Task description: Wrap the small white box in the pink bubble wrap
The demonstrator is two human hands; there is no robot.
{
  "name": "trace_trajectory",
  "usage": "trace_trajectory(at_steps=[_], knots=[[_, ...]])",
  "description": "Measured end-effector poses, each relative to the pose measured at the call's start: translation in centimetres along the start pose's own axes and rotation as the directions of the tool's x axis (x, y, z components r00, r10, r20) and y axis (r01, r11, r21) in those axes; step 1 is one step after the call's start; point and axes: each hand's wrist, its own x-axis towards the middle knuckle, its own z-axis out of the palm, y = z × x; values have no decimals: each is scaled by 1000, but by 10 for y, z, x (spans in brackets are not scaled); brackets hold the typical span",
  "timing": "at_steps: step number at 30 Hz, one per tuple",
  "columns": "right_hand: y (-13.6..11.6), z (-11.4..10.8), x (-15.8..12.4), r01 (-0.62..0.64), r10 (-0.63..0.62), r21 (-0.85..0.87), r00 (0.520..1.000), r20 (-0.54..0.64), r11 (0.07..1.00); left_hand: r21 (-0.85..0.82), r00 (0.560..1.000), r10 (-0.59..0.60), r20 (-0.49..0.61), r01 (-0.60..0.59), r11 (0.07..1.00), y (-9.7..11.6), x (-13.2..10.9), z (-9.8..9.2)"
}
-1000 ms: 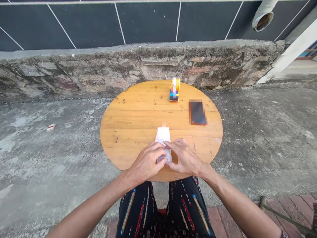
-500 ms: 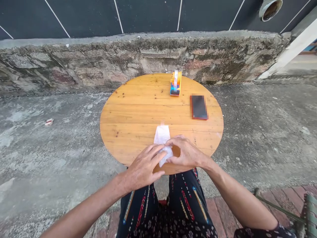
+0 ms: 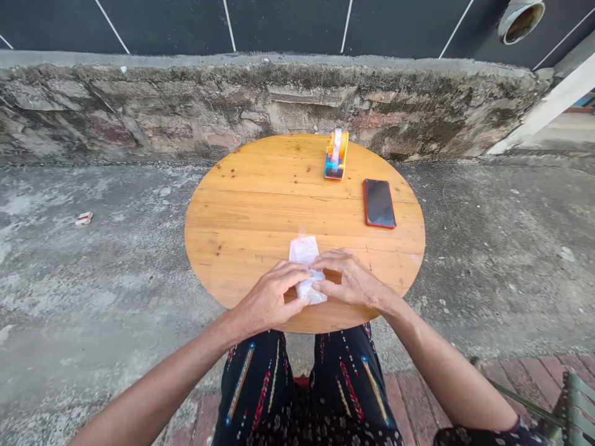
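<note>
A small white packet (image 3: 304, 253) of thin paper or plastic lies on the near part of a round wooden table (image 3: 251, 210). My left hand (image 3: 267, 301) and my right hand (image 3: 353, 283) meet at its near end. Both hands pinch and fold that end with their fingertips, and the far end rests flat on the wood. What is inside the folded part is hidden by my fingers.
An orange and blue tape dispenser (image 3: 336, 155) stands at the table's far edge. A red-edged phone (image 3: 379, 203) lies face up to the right. A rough stone kerb (image 3: 279, 105) runs behind the table. A scrap of litter (image 3: 84, 218) lies on the concrete floor at left.
My fingers have worked the packet's near end further inward, so less of the white sheet shows. The view has tilted slightly; the dispenser and phone stay put.
</note>
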Motion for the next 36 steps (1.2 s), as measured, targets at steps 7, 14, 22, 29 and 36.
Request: trace_trajectory(at_steps=[7, 14, 22, 29, 36], knots=[[2, -5, 12, 16, -9, -75, 996, 86, 997, -192, 972, -215, 91, 229, 954, -2, 13, -11], [-1, -7, 11, -47, 52, -82, 997, 60, 996, -211, 932, -334, 141, 358, 909, -6, 18, -15], [-7, 15, -4, -17, 5, -201, 998, -60, 979, -281, 942, -309, 132, 334, 900, -17, 15, -13], [-2, -1, 17, -35, 38, -114, 999, 23, 993, -198, 934, -356, 7, 350, 915, -9, 15, -13], [14, -15, 40, -138, 116, 93, 970, 212, 986, -167, 938, -234, -255, 195, 966, -14, 2, 4]])
